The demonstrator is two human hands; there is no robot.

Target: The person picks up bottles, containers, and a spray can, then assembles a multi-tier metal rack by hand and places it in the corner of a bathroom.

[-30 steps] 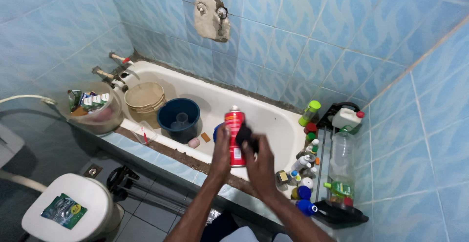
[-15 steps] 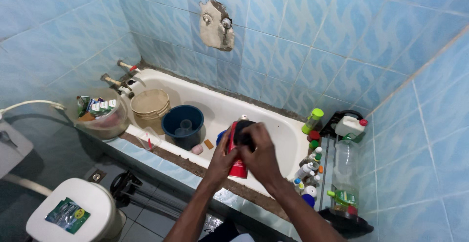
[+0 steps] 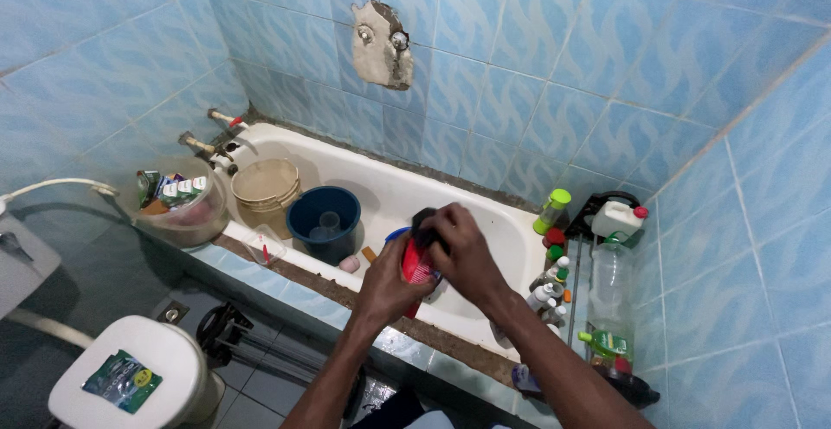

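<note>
Gripping red can [image 3: 415,271] at frame centre, over bathtub [image 3: 381,188] edge | left hand [image 3: 387,283] fingers wrapped round body | right hand [image 3: 463,251] closed on black cap [image 3: 422,221] | step, I judge: working cap | next needs steady twist; blue bucket [image 3: 324,221] at 9 o'clock.
</note>
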